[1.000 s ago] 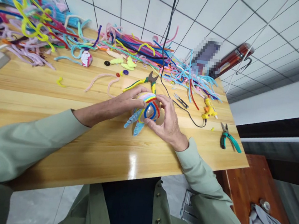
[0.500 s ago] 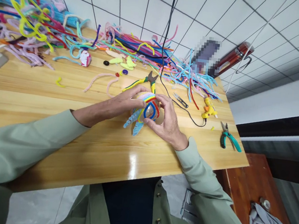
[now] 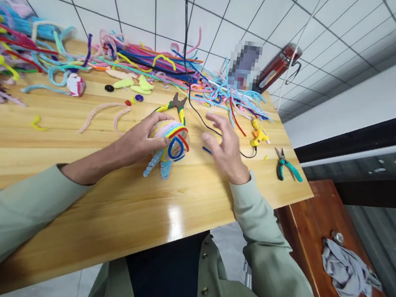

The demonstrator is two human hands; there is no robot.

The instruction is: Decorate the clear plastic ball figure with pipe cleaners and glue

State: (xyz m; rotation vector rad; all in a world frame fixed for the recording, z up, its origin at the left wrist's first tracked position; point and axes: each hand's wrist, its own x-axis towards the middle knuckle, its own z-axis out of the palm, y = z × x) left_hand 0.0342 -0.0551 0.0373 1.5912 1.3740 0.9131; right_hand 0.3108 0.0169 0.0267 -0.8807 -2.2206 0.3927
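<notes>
My left hand (image 3: pixel 155 131) is wrapped round a rounded craft figure (image 3: pixel 171 133) covered in coloured pipe cleaner bands, yellow, lilac, red and blue. Two light blue fuzzy limbs stick out below it, and a see-through part shows inside the blue loop. To the right, my right hand (image 3: pixel 222 144) is apart from the figure, fingers spread, slightly blurred and with nothing seen in it. A short blue piece (image 3: pixel 207 150) lies under its fingertips. Behind the figure lie yellow-green handled pliers (image 3: pixel 179 103), partly hidden by the left hand and figure.
Piles of pipe cleaners (image 3: pixel 144 59) line the wall. A yellow glue gun (image 3: pixel 258 134) with a black cord (image 3: pixel 201 116) and teal pliers (image 3: pixel 284 165) lie at the right. A red flask (image 3: pixel 278 67) stands behind. A crumpled wrapper-like ball (image 3: pixel 75 85) is at the left.
My right hand has let go of the figure and moved right, its fingers opening. The left hand still holds the figure. The whole view has turned a little to the right.
</notes>
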